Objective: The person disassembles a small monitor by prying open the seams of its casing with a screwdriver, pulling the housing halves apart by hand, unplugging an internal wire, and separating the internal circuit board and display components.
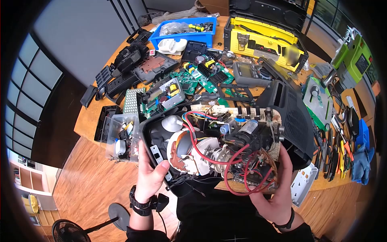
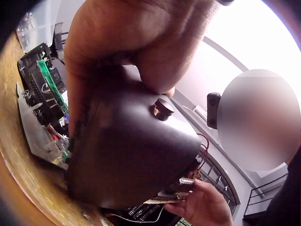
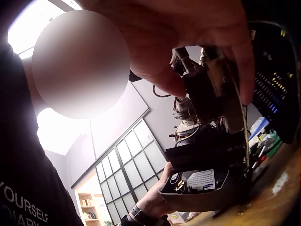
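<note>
left hand [image 1: 151, 173] grips casing [image 1: 150, 133] at 9 o'clock | right hand [image 1: 278, 189] holds board [image 1: 264, 161] at 3 | gutted appliance between

Right hand [image 3: 188, 42] fills the upper frame, fingers curled around the edge of a circuit assembly [image 3: 207, 89] with dark components and wiring. Below it, the black appliance housing [image 3: 207, 181] carries a white label [image 3: 201, 180]. Left hand [image 3: 157, 197], wristwatch [image 3: 136, 217] on its wrist, grips the housing's lower left edge. Wooden tabletop [image 3: 277, 188] at lower right.
</note>
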A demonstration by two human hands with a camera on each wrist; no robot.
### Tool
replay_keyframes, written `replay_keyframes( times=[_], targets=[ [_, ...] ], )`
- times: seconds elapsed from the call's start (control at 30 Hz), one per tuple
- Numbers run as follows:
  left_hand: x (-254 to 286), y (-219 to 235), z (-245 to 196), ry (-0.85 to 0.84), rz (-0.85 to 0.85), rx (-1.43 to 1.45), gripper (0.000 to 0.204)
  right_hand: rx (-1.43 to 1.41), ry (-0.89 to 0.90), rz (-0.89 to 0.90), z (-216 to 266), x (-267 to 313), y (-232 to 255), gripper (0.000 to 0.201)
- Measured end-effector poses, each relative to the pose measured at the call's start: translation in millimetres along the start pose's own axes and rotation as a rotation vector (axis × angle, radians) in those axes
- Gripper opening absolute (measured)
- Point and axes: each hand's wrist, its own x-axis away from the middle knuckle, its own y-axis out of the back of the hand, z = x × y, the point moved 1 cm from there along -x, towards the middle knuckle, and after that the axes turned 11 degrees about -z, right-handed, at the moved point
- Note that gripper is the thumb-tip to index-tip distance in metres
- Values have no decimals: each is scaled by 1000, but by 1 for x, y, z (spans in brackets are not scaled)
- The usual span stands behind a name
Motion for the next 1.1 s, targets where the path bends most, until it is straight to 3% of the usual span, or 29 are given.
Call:
replay_keyframes(
  times=[0.63,0.9,1.0,1.1],
  targets=[
    [0,5,2,34,8,-35,87,40,46,-40,-4,-1,-5,92],
    [-4,-2,-4,-35,40,17,76,35,42,-28,-2,-1,-4,90],
    [-3,0,-3,-24,35,-101,88,15,41,-37,-3,0,-4,89],
    [-1,2,-1,-22,13,-38,78,-31,24,-64,-5,1,-6,89]
  ],
)
